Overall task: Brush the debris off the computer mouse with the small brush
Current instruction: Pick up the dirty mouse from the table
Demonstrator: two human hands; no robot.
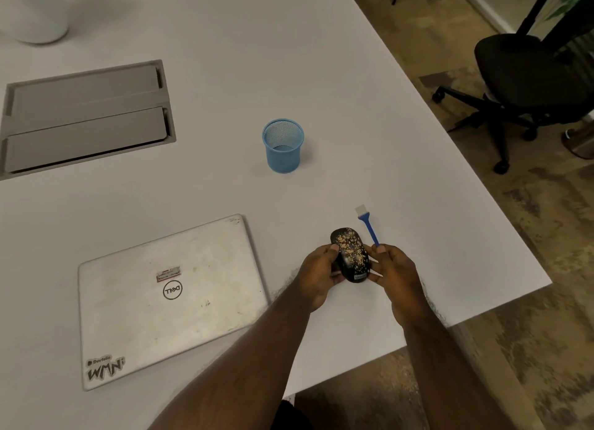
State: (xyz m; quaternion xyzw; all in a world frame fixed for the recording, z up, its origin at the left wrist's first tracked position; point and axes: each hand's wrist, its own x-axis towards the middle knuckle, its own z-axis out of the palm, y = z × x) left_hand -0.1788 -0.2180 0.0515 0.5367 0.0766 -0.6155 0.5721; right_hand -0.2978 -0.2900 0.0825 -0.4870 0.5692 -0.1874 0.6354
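Note:
A black computer mouse [351,253], speckled with tan debris on top, sits between both hands just above the white table [337,92]. My left hand [316,275] grips its left side, thumb near the front. On its right side are the fingertips and thumb of my right hand [397,277]. A small brush [368,225] with a blue handle and white bristles lies just beyond the right hand, bristles pointing away. The handle's near end meets my right fingertips; whether they grip it is unclear.
A blue mesh cup [283,146] stands beyond the mouse. A closed silver laptop [167,297] lies to the left. A grey cable hatch [86,117] is set into the table at far left, with a white pot [35,11] behind it. The table's corner edge is close on the right, and a black office chair [527,75] stands on the floor beyond.

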